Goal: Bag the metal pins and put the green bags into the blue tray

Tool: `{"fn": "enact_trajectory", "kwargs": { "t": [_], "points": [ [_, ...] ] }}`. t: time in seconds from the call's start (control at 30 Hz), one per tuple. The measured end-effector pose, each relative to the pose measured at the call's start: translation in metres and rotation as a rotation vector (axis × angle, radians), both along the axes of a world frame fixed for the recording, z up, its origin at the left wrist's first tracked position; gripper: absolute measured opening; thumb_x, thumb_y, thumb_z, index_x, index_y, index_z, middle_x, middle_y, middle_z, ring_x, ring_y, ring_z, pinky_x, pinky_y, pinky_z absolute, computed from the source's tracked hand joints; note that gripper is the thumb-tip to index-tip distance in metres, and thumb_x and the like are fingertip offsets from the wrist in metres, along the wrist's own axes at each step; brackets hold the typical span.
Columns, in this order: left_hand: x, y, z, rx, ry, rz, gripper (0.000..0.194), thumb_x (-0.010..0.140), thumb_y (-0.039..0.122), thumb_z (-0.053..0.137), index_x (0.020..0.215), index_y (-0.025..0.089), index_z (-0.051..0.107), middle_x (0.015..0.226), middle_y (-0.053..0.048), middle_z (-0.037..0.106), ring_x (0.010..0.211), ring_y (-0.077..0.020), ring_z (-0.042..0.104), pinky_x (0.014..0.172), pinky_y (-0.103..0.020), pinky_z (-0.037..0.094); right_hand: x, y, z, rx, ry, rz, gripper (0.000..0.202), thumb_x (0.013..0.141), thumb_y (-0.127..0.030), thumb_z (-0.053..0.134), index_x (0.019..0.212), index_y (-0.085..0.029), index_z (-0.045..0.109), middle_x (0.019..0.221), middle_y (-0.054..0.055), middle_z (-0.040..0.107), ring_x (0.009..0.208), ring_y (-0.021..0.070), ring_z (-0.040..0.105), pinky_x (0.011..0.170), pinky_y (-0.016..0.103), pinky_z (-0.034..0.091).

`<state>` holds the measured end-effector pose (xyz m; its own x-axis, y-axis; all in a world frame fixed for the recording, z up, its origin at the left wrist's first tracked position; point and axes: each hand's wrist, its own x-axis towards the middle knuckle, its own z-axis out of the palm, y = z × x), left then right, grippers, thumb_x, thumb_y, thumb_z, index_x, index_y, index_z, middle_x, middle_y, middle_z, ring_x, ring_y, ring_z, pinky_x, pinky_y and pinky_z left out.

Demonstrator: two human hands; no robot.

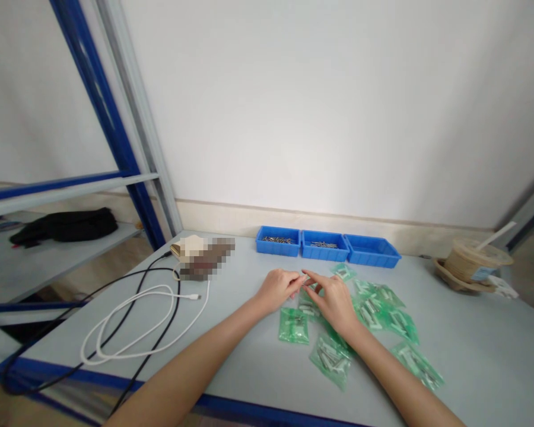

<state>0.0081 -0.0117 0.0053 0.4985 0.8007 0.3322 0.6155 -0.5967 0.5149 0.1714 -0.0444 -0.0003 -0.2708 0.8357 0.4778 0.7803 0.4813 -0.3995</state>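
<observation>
My left hand [278, 289] and my right hand [331, 296] meet over the middle of the table. Between their fingertips is a small clear and pinkish bag [296, 290], mostly covered by the fingers. My left hand pinches it from the left, and the thumb and fingers of my right hand close on its right side. Just below lies a green bag of small metal parts [293, 325]. More green bags with pale and metal pieces lie around and right of my right hand, one of them [331, 360] under the wrist.
Behind the hands stand three blue bins: the left [277, 241] and middle [324, 245] hold metal pieces, the right [372, 251] none visible. White cable [129, 350] and black cables lie left. A cup [471, 261] stands far right on the table [244, 379].
</observation>
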Motion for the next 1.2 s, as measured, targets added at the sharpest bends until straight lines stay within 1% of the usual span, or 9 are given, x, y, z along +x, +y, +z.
{"fn": "enact_trajectory", "kwargs": {
  "t": [0.17,0.3,0.37,0.47,0.53,0.67,0.8,1.0,1.2],
  "points": [
    [-0.004,0.004,-0.001,-0.051,-0.078,0.02,0.057,0.091,0.046,0.027,0.056,0.015,0.06,0.049,0.0,0.058,0.051,-0.011,0.055,0.063,-0.021,0.039,0.01,0.012,0.005,0.048,-0.027,0.002,0.029,0.086,-0.028,0.046,0.111,-0.022,0.06,0.089,0.003,0.07,0.075,0.0163,0.063,0.075,0.031,0.039],
    [-0.009,0.011,-0.003,-0.068,-0.058,0.074,0.061,0.091,0.048,0.024,0.055,0.015,0.061,0.046,0.0,0.057,0.05,-0.0112,0.056,0.062,-0.021,0.038,0.028,0.059,0.03,0.069,0.021,-0.011,0.025,0.087,-0.028,0.045,0.1,-0.021,0.065,0.097,0.003,0.068,0.083,0.0157,0.062,0.078,0.028,0.04],
    [-0.011,0.014,-0.004,-0.075,-0.028,0.081,0.061,0.091,0.048,0.023,0.056,0.015,0.061,0.046,0.0,0.057,0.05,-0.011,0.055,0.061,-0.021,0.038,0.037,0.086,0.044,0.022,0.016,-0.082,0.025,0.087,-0.027,0.044,0.099,-0.019,0.065,0.091,0.004,0.07,0.08,0.0157,0.063,0.076,0.027,0.041],
    [-0.014,0.017,-0.005,-0.085,0.01,0.092,0.061,0.091,0.048,0.023,0.057,0.016,0.062,0.047,0.0,0.058,0.051,-0.0117,0.056,0.061,-0.021,0.038,0.048,0.108,0.056,0.039,-0.098,-0.267,0.026,0.086,-0.028,0.045,0.099,-0.019,0.065,0.101,0.008,0.067,0.096,0.0213,0.058,0.081,0.034,0.038],
    [-0.016,0.017,-0.005,-0.08,0.016,0.09,0.061,0.091,0.048,0.022,0.059,0.016,0.062,0.048,0.0,0.058,0.053,-0.0121,0.056,0.062,-0.021,0.038,0.053,0.106,0.053,0.069,-0.177,-0.288,0.023,0.085,-0.028,0.047,0.097,-0.021,0.065,0.106,0.007,0.065,0.1,0.0227,0.055,0.081,0.036,0.035],
    [-0.016,0.017,-0.004,-0.055,0.044,0.058,0.058,0.091,0.047,0.023,0.061,0.016,0.062,0.05,0.0,0.059,0.054,-0.0126,0.057,0.063,-0.022,0.037,0.06,0.074,0.028,0.028,-0.303,-0.151,0.014,0.08,-0.027,0.054,0.084,-0.026,0.067,0.089,0.002,0.068,0.083,0.0177,0.058,0.072,0.03,0.034],
    [-0.013,0.014,-0.004,-0.056,0.084,0.013,0.053,0.091,0.044,0.026,0.061,0.017,0.061,0.051,0.001,0.059,0.055,-0.0127,0.056,0.063,-0.021,0.037,0.06,0.048,0.008,-0.048,-0.411,-0.156,0.007,0.072,-0.027,0.063,0.079,-0.026,0.067,0.088,0.002,0.066,0.089,0.0209,0.056,0.069,0.03,0.032],
    [-0.013,0.012,0.001,0.005,0.174,0.004,0.048,0.092,0.038,0.029,0.064,0.017,0.06,0.058,-0.001,0.061,0.058,-0.0132,0.056,0.062,-0.022,0.036,0.05,0.044,0.002,-0.06,-0.481,-0.15,0.005,0.076,-0.02,0.06,0.076,-0.021,0.064,0.088,0.005,0.065,0.09,0.023,0.054,0.071,0.033,0.029],
    [-0.013,0.015,-0.005,0.205,0.296,0.004,0.024,0.092,0.034,0.037,0.098,0.02,0.056,0.079,-0.002,0.066,0.071,-0.0161,0.062,0.06,-0.022,0.037,0.04,0.037,0.0,-0.017,-0.361,-0.137,0.011,0.082,-0.015,0.049,0.08,-0.019,0.06,0.084,0.005,0.065,0.086,0.0207,0.055,0.073,0.032,0.03]
  ]
}}
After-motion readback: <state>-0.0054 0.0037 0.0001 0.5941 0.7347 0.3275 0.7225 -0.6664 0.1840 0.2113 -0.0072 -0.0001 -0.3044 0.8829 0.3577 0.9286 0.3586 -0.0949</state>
